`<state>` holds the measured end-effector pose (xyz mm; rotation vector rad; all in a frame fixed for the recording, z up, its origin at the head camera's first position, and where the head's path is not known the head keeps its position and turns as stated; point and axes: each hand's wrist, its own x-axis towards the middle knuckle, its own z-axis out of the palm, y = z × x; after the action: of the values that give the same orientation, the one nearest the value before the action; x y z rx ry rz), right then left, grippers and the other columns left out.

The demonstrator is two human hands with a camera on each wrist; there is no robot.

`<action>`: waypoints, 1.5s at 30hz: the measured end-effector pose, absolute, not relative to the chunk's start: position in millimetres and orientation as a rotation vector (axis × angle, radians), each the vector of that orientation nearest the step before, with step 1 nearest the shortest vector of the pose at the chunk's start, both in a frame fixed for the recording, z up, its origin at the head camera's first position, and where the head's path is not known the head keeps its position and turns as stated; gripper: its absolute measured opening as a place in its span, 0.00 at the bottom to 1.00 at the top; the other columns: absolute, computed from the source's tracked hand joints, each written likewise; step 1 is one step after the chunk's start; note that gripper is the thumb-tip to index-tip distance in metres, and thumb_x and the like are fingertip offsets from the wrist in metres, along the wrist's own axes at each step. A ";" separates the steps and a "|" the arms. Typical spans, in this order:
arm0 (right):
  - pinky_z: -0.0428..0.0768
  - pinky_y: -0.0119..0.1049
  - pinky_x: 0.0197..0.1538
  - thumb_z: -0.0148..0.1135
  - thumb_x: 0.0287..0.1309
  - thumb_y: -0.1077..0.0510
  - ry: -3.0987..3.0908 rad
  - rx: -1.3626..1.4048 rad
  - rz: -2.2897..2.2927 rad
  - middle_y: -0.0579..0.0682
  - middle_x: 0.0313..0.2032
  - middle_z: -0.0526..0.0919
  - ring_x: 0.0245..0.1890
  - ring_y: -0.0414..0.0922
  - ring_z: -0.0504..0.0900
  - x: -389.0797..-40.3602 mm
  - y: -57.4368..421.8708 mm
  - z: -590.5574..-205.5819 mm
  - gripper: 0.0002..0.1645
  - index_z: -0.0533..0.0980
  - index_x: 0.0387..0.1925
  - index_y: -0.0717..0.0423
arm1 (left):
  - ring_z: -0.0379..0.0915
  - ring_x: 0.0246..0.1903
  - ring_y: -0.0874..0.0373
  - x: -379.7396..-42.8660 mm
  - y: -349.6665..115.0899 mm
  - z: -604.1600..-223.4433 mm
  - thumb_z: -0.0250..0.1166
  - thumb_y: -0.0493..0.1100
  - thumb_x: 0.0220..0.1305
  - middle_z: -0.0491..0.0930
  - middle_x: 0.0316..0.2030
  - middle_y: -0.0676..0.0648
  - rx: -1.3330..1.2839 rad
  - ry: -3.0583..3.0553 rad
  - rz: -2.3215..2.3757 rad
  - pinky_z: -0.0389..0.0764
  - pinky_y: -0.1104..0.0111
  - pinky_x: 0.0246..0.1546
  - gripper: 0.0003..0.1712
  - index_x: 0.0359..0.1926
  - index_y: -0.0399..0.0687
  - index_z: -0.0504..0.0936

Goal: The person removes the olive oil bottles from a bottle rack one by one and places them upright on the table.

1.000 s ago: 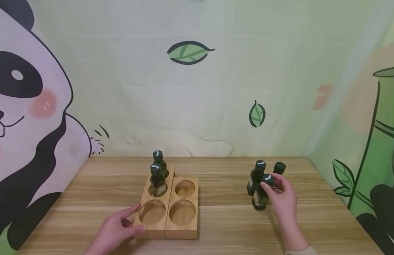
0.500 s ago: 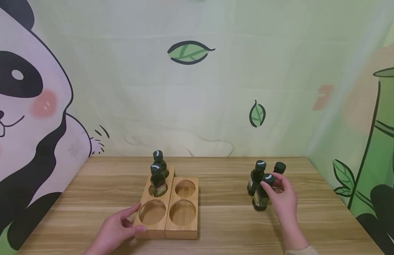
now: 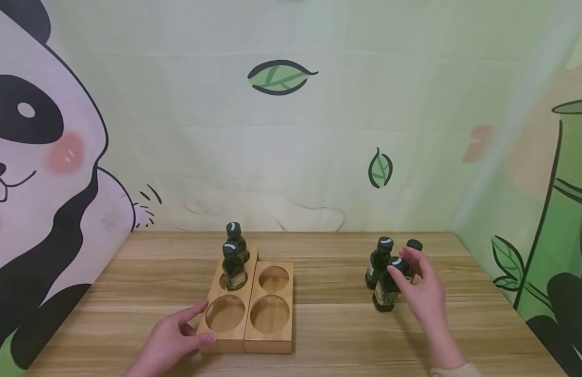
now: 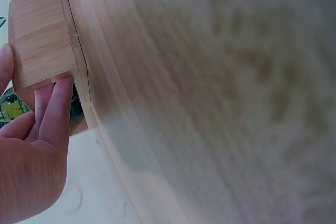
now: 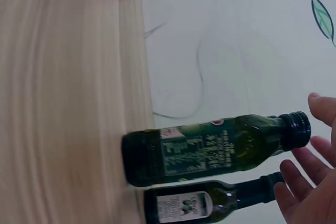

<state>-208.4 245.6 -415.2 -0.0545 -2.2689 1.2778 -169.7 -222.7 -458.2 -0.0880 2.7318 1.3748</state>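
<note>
My left hand (image 3: 170,335) holds the front left corner of a wooden bottle holder (image 3: 225,343), its thumb on the front face and its fingers along the side. Two dark green, black-capped oil bottles stand in that holder's left row, one nearer (image 3: 235,275) and one farther (image 3: 241,246). On the right, my right hand (image 3: 423,288) is spread around the cap of the front bottle (image 3: 385,295) of a group of three. In the right wrist view, the thumb stands apart from this bottle's cap (image 5: 296,129). Another bottle (image 3: 378,262) stands behind it; the third (image 3: 414,244) is mostly hidden by my hand.
A second wooden block (image 3: 268,343) with two round recesses sits against the holder's right side. One round recess (image 3: 225,314) lies at the front of the left row. Behind the wood-grain table (image 3: 328,314) hangs a printed backdrop (image 3: 310,157) with a panda and leaves.
My right hand's thumb and fingers have come away from the front bottle's cap, and the hand has shifted slightly right. That bottle stays standing. My left hand has not moved.
</note>
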 end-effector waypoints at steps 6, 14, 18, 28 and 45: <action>0.66 0.52 0.60 0.73 0.57 0.60 -2.268 0.083 1.101 0.56 0.50 0.83 0.55 0.52 0.75 -207.9 246.7 -406.8 0.26 0.76 0.56 0.60 | 0.75 0.29 0.58 -169.5 -222.7 -457.1 0.83 0.54 0.40 0.82 0.41 0.48 -0.081 2.737 1.366 0.75 0.66 0.27 0.50 0.66 0.44 0.75; 0.68 0.48 0.53 0.75 0.52 0.65 -2.222 0.295 0.957 0.53 0.44 0.85 0.49 0.53 0.78 -208.7 236.7 -399.2 0.27 0.78 0.55 0.58 | 0.75 0.29 0.58 -168.4 -222.6 -457.1 0.83 0.54 0.40 0.83 0.42 0.47 -0.071 2.748 1.369 0.75 0.67 0.27 0.49 0.65 0.45 0.76; 0.69 0.49 0.52 0.76 0.50 0.65 -2.226 0.367 0.914 0.52 0.44 0.85 0.50 0.53 0.78 -208.7 229.8 -396.9 0.27 0.78 0.54 0.58 | 0.75 0.29 0.58 -168.1 -222.4 -456.7 0.83 0.55 0.40 0.82 0.39 0.48 -0.083 2.748 1.364 0.75 0.66 0.28 0.49 0.65 0.46 0.76; 0.70 0.48 0.54 0.77 0.48 0.65 -2.233 0.543 0.853 0.50 0.45 0.85 0.51 0.53 0.77 -210.0 209.3 -397.1 0.30 0.78 0.54 0.58 | 0.75 0.30 0.58 -169.5 -222.5 -457.6 0.82 0.56 0.40 0.82 0.44 0.48 -0.092 2.748 1.346 0.75 0.65 0.28 0.50 0.66 0.47 0.76; 0.73 0.48 0.55 0.79 0.46 0.61 -2.286 0.679 0.908 0.48 0.47 0.85 0.51 0.49 0.78 -219.3 159.2 -423.6 0.30 0.79 0.54 0.57 | 0.75 0.30 0.58 -170.5 -223.9 -459.2 0.82 0.57 0.40 0.82 0.40 0.50 -0.089 2.752 1.326 0.74 0.65 0.28 0.50 0.66 0.47 0.76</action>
<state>-219.3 159.2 -423.6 0.6791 -2.2856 0.9083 -170.5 -223.9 -459.2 -0.0892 2.7516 1.3260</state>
